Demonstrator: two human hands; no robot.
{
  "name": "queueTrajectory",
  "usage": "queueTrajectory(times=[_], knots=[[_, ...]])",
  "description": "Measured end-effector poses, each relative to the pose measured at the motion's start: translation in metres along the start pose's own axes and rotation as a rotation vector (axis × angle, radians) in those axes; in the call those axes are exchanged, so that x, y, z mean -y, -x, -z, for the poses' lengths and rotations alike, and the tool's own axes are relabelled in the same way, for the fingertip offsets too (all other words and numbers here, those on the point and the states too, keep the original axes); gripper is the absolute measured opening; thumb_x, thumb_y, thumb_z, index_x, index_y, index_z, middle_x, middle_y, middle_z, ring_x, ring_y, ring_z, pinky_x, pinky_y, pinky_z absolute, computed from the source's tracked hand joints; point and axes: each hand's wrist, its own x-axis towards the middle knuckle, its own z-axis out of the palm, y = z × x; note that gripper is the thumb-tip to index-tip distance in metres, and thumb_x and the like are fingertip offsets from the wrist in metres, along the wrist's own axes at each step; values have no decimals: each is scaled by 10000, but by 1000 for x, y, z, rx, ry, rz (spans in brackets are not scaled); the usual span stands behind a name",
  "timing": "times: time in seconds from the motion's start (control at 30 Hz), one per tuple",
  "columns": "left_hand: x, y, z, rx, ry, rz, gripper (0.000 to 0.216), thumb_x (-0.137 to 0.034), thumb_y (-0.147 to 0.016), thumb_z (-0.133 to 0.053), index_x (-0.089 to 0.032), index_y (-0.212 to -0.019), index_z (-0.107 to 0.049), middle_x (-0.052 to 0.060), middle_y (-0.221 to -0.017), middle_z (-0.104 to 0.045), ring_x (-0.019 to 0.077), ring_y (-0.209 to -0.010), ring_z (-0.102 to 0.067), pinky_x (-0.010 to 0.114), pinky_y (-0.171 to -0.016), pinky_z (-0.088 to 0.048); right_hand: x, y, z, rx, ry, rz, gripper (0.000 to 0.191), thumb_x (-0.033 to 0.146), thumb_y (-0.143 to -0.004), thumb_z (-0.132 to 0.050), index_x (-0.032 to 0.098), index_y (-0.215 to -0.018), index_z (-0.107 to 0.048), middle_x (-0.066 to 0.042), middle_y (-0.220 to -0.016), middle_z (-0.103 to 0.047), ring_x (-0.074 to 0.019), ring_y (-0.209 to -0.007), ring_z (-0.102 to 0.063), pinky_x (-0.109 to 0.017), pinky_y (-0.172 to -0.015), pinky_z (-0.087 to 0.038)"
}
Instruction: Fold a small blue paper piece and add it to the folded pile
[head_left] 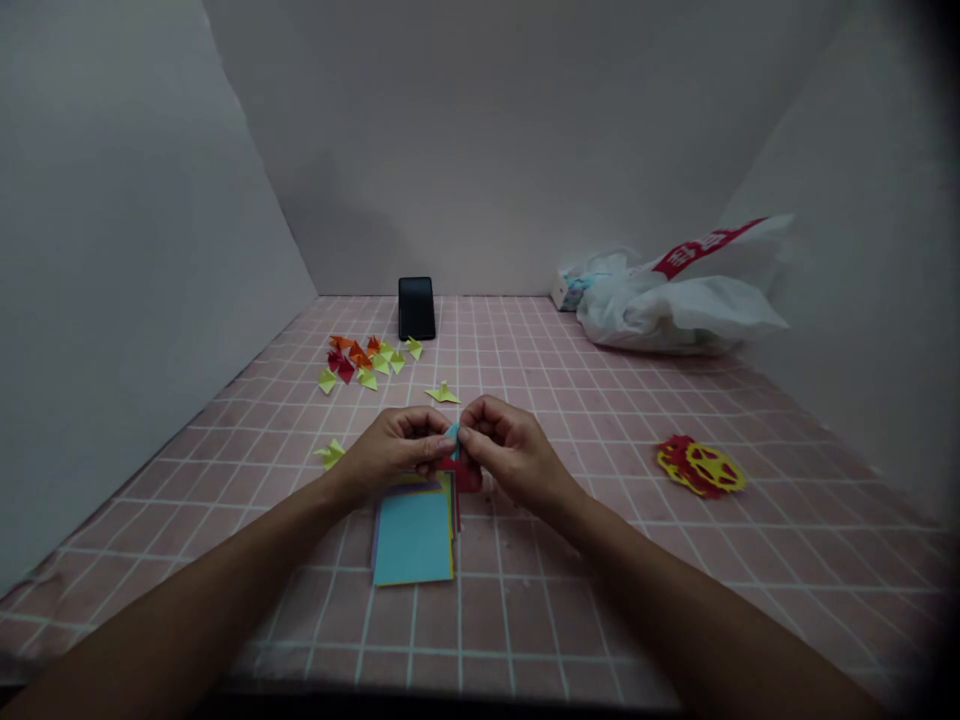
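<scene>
My left hand (391, 452) and my right hand (510, 450) meet at the middle of the table, fingers pinched together on a small blue piece of paper (453, 434). Part of a red paper (459, 472) shows just under the hands. Below them lies a stack of coloured paper sheets (414, 535) with a blue sheet on top. A folded yellow paper piece (442, 394) lies just beyond the hands, and another yellow piece (330, 454) sits left of my left hand.
A pile of folded orange, red and yellow paper pieces (366, 360) lies at the back left. A black phone (416, 308) stands against the back wall. A white plastic bag (675, 295) sits back right. A red and yellow paper cutout (701, 467) lies at right.
</scene>
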Motion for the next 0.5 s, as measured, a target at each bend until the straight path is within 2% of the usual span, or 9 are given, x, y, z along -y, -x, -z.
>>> queueTrajectory(times=[0.2,0.33,0.43,0.5], knots=[[-2,1,-1,-37,-51,19,278,-378,-730,-781,-137,-801,-661,-27,-603,-594,70,-510,-517,185,-498,-405,-1,0,-1,55,-116,-56,122,288,-828,-586,197,-781,-520,54,-589,-544,-95,-456,-528,-229,-446,-435],[-4,1,-3,-66,-53,56,289,-378,-700,-785,-144,-789,-640,-21,-625,-601,78,-525,-521,198,-511,-421,-4,0,-1,93,-166,-67,210,391,-889,-552,201,-809,-508,44,-607,-571,-99,-454,-546,-237,-458,-442],[-5,2,-6,-68,-59,71,291,-379,-690,-781,-147,-769,-624,-25,-626,-585,74,-522,-509,196,-503,-411,-3,0,2,106,-127,-80,335,513,-930,-491,204,-797,-495,35,-593,-560,-111,-458,-541,-248,-460,-430],[-6,3,-8,-61,-70,82,293,-384,-690,-772,-148,-749,-609,-33,-615,-567,67,-504,-494,190,-485,-387,-1,0,3,103,-25,-56,392,564,-911,-520,201,-765,-497,32,-589,-537,-109,-481,-516,-245,-473,-407]])
